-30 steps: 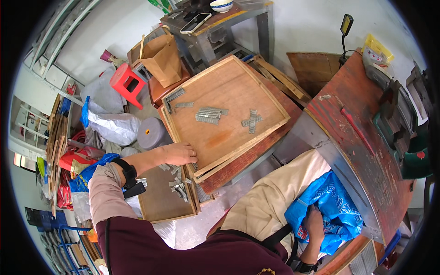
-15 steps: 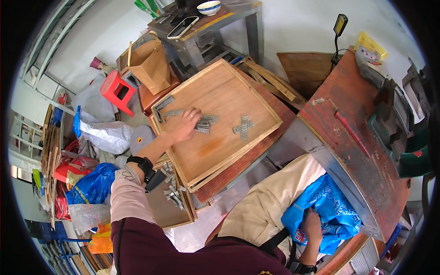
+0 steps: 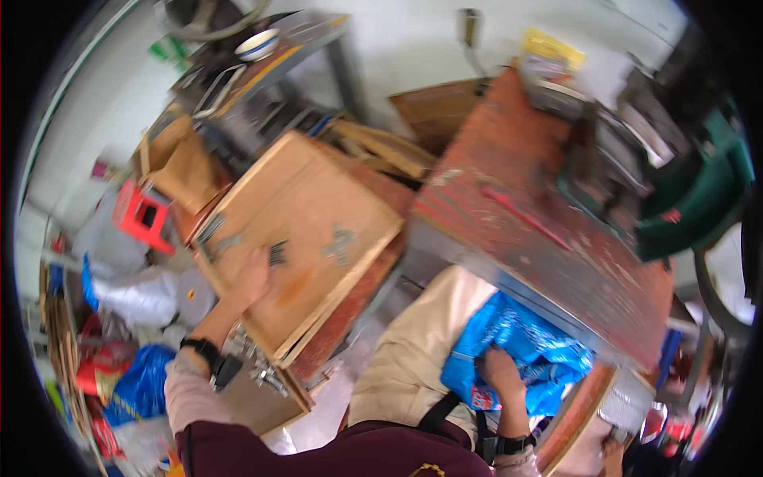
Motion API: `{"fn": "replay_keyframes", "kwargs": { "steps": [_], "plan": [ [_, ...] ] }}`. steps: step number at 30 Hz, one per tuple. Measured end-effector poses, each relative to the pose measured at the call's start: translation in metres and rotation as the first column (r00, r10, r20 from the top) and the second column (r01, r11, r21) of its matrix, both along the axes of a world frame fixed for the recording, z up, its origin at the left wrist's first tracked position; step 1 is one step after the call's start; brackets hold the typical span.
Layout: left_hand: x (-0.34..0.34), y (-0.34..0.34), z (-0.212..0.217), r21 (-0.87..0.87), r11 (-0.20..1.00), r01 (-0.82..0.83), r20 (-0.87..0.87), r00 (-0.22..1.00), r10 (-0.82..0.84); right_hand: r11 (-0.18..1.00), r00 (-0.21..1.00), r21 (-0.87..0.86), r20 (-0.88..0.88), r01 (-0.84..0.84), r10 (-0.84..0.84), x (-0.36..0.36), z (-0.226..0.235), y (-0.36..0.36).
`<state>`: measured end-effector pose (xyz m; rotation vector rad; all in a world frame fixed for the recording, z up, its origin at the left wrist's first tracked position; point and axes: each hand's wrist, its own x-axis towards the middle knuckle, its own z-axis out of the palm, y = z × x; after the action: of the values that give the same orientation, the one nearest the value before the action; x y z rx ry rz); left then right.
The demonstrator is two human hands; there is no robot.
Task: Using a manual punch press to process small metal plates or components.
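Note:
My left hand point(image 3: 255, 276) reaches over a shallow wooden tray point(image 3: 326, 191). Its fingertips are next to a small dark grey cluster of ribbed metal pieces point(image 3: 277, 253); blur hides whether they grip it. More grey strips point(image 3: 211, 226) lie along the tray's left side, and a cross-shaped group of grey pieces point(image 3: 340, 245) lies toward its right. On my lap, my right hand point(image 3: 502, 374) is closed at a crumpled blue plastic bag point(image 3: 548, 334), its fingertips partly hidden. The whole view is smeared by motion.
A worn reddish bench point(image 3: 493, 238) stands at right, bearing a red rod point(image 3: 524, 216) and a green machine point(image 3: 699, 191). Below the tray, a lower box point(image 3: 254, 401) holds loose metal pieces. A red stool point(image 3: 143, 215) and paper bag point(image 3: 183, 167) stand left.
The view has swung right, so the scene sits further left. The dark metal cluster by my left fingertips looks smaller and apart from the other strips. My right hand stays at the blue bag.

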<state>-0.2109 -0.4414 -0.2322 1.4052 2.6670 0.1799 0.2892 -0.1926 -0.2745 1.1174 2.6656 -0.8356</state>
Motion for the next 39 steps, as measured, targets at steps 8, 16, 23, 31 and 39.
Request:
{"fn": "replay_keyframes", "kwargs": {
  "steps": [8, 16, 23, 31, 39],
  "plan": [
    [0.002, 0.025, 0.042, -0.099, 0.754, -0.649, 0.88, 0.296, 0.371, 0.991, 0.954, -0.109, -0.284, 0.073, -0.102, 0.017, 0.088, 0.033],
    [0.194, 0.224, 0.204, 0.368, 0.809, 0.458, 0.392, 0.712, -0.582, 0.931, 0.653, 0.04, -0.724, 0.363, -0.223, 0.026, 0.192, 0.057],
    [0.342, 0.36, 0.174, 0.238, 0.212, 0.948, -0.281, 0.276, -0.919, 0.802, 0.779, 0.468, -0.627, 0.37, 0.006, 0.034, 0.223, 0.117],
    [0.342, 0.381, 0.182, 0.212, 0.42, 0.882, -0.006, 0.431, -0.902, 0.898, 0.599, 0.013, -0.75, 0.439, -0.282, 0.051, 0.189, 0.147],
    [0.345, 0.382, 0.164, 0.399, 0.412, 0.82, 0.048, 0.43, -0.902, 0.692, -0.359, -0.719, -0.63, -0.065, -0.688, -0.006, 0.181, 0.134]
  ]
}}
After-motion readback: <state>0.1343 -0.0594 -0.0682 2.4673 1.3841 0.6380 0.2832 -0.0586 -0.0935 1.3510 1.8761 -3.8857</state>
